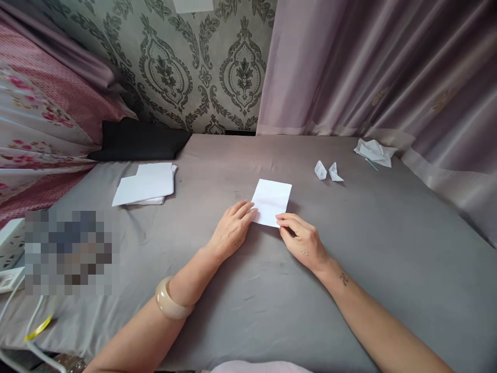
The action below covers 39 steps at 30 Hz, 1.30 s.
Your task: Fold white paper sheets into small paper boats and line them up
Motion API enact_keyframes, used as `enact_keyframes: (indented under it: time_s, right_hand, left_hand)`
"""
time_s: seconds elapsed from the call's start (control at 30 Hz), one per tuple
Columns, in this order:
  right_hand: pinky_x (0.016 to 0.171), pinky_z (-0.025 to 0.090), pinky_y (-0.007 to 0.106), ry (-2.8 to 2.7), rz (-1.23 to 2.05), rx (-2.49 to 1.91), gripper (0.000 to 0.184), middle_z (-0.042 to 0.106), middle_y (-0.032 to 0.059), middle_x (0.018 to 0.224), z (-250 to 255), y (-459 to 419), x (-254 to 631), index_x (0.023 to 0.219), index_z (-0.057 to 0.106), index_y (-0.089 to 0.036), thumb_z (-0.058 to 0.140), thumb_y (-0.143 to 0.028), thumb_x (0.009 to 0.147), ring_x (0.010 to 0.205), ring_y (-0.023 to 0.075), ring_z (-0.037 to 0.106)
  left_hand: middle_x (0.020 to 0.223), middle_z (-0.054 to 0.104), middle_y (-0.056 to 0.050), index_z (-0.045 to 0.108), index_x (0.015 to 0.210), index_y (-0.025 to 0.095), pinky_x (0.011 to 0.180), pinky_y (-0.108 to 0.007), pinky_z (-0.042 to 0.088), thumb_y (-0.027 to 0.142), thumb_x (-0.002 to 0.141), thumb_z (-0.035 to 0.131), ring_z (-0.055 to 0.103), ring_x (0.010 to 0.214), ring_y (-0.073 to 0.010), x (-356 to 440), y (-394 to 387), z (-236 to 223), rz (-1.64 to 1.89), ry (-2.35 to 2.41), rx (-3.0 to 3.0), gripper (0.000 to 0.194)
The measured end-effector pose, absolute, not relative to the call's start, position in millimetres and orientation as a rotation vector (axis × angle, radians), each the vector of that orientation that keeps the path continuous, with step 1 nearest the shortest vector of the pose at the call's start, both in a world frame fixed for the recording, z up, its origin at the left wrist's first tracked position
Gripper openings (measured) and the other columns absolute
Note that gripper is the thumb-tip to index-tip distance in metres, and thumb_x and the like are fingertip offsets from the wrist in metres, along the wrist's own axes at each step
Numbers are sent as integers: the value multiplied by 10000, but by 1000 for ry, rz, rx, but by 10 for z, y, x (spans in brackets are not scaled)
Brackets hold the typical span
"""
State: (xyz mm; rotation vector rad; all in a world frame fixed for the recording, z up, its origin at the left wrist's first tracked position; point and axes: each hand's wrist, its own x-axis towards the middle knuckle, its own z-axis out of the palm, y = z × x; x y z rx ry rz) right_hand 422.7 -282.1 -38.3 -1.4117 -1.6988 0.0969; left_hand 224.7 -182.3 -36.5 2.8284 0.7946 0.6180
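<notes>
A white sheet of paper (272,199), roughly square with a faint crease across it, is held between my two hands over the grey cloth. At its left edge my left hand (233,228) grips the paper with thumb and fingers. My right hand (302,237) pinches the lower right corner, thumb below and fingers on top. Two small folded paper shapes, one (320,170) beside the other (335,172), stand farther back on the right.
Stacked white paper (145,185) lies at the left, in front of a black cloth (143,140). More folded paper (375,152) sits at the far right near the curtain (334,67). A power strip (11,243) and white cables (34,316) occupy the left edge.
</notes>
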Motion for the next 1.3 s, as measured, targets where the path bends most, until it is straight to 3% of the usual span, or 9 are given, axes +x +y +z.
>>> enact_keyframes:
  time_s: [0.17, 0.33, 0.53, 0.63, 0.8, 0.93, 1.03, 1.3]
  right_hand:
    - [743, 580, 282, -1645, 297, -1388, 151, 702, 60, 1006, -383, -2836, 4229, 848, 623, -213, 546, -86, 822, 899, 158, 678]
    - [824, 546, 312, -1764, 351, -1423, 163, 681, 47, 1005, -345, -2857, 4297, 852, 614, -215, 531, -80, 813, 914, 161, 653]
    - [924, 492, 384, -1934, 243, -1643, 474, 608, 61, 1242, -292, -2857, 4346, 1261, 541, -221, 534, -95, 805, 1073, 220, 553]
    - [915, 488, 385, -1991, 255, -1695, 494, 606, 59, 1246, -265, -2879, 4331, 1304, 522, -227, 530, -114, 824, 1067, 227, 540]
    - [842, 483, 358, -1993, 289, -1763, 297, 625, 51, 1096, -240, -2893, 4316, 1147, 638, -262, 520, -192, 884, 963, 213, 555]
    - [795, 470, 312, -1822, 375, -1805, 208, 617, 38, 1021, -276, -2849, 4315, 1012, 678, -249, 491, -291, 931, 933, 186, 576]
    - [695, 452, 286, -1665, 447, -1869, 252, 610, 28, 1002, -314, -2786, 4308, 849, 671, -222, 476, -356, 937, 802, 148, 591]
    - [671, 419, 287, -1519, 337, -2016, 334, 569, 25, 930, -365, -2617, 4276, 644, 548, -193, 508, -393, 908, 616, 108, 517]
  left_hand:
    - [1382, 527, -132, 499, 1294, 127, 1067, -453, 417, 8, 814, 398, 428, 1330, -278, 2180, -1743, -346, 592, 714, 2840, 505]
    - [1291, 617, -104, 592, 1191, 140, 1063, -430, 430, 36, 842, 389, 546, 1235, -245, 2138, -1751, -322, 471, 644, 2881, 417]
    - [1230, 651, -115, 607, 1134, 139, 1025, -417, 445, 70, 885, 383, 605, 1148, -239, 2168, -1889, -303, 451, 608, 2934, 342]
    - [1174, 672, -107, 614, 1082, 161, 973, -398, 461, 68, 871, 404, 634, 1070, -231, 2180, -1964, -270, 445, 636, 2907, 312]
    - [934, 697, -69, 634, 991, 207, 798, -337, 484, 115, 877, 434, 634, 902, -210, 2219, -2008, -226, 444, 821, 2699, 247]
    - [816, 648, -56, 653, 846, 199, 714, -303, 467, 258, 923, 463, 570, 812, -201, 2282, -1945, -256, 571, 1018, 2435, 214]
    - [845, 616, -74, 642, 705, 182, 763, -327, 462, 338, 900, 526, 532, 849, -218, 2329, -1887, -296, 602, 1200, 2292, 275]
    - [927, 576, -87, 653, 714, 174, 844, -372, 444, 350, 891, 539, 496, 919, -236, 2390, -1815, -423, 612, 1348, 2214, 275]
